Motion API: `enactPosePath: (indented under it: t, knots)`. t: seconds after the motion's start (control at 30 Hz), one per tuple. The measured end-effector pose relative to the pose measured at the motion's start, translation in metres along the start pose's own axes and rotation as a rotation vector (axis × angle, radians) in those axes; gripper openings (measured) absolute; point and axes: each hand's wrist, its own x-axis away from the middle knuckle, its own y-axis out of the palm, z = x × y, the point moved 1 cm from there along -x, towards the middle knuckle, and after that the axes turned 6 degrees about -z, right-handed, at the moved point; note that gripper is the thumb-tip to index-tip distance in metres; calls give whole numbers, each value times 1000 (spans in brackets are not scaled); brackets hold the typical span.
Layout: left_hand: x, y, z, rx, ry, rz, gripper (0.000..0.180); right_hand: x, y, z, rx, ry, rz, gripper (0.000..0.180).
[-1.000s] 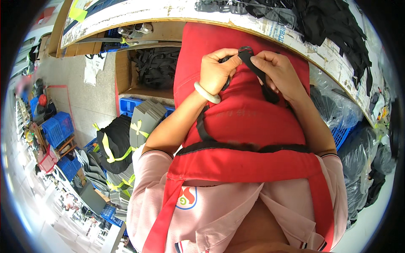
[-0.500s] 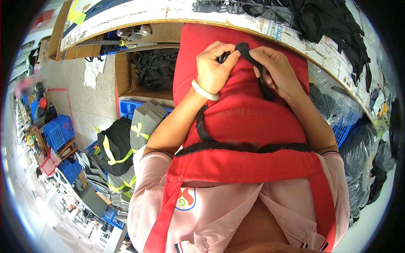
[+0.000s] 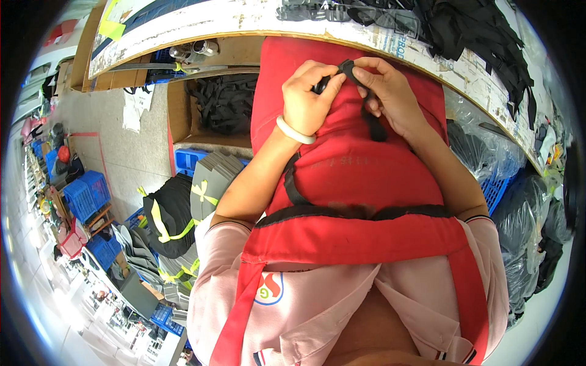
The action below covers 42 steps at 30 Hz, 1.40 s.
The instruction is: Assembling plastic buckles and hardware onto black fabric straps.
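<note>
Over the red apron on my lap, both hands work on a black webbing strap. My left hand, with a pale bangle at its wrist, is closed in a pinch on the strap's upper end. A small dark, hard-looking piece shows between its fingers; its kind is hidden by them. Beside it, my right hand pinches the strap close to the left fingertips. The strap's loose end hangs below the right fingers onto the apron.
A worn table edge crosses just beyond my hands, with a heap of black straps at its right. To the left, an open cardboard box holds black straps, near tied grey and black bundles. Plastic bags lie at right.
My right hand has moved up and left, closer to my left fingertips. The strap's visible arc between the hands has shortened, and its hanging end has shifted slightly left.
</note>
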Motion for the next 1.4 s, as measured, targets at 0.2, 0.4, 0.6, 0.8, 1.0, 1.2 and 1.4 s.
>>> enactPosePath:
  t: [0.2, 0.4, 0.6, 0.8, 1.0, 1.2, 1.4]
  knots:
    - [3, -1, 6, -33, 133, -71, 16, -9, 3, -5, -15, -87, -75, 33]
    - [0, -6, -4, 801, -738, -19, 17, -4, 5, -6, 41, -98, -117, 22]
    - [-5, -7, -2, 1033, -732, -112, 15, 15, 19, -20, 546, -795, 29, 16]
    - [-4, -5, -2, 854, -684, 8, 16, 11, 4, -27, 563, -168, -138, 20]
    - [2, 1, -3, 717, -554, -40, 17, 3, 4, -12, 301, 18, -95, 23]
    - [5, -9, -6, 766, -573, -107, 17, -7, -1, -4, 22, 65, -124, 24]
    - [20, -79, 22, 650, -627, -137, 18, -41, 1, 1, 172, -109, -205, 22]
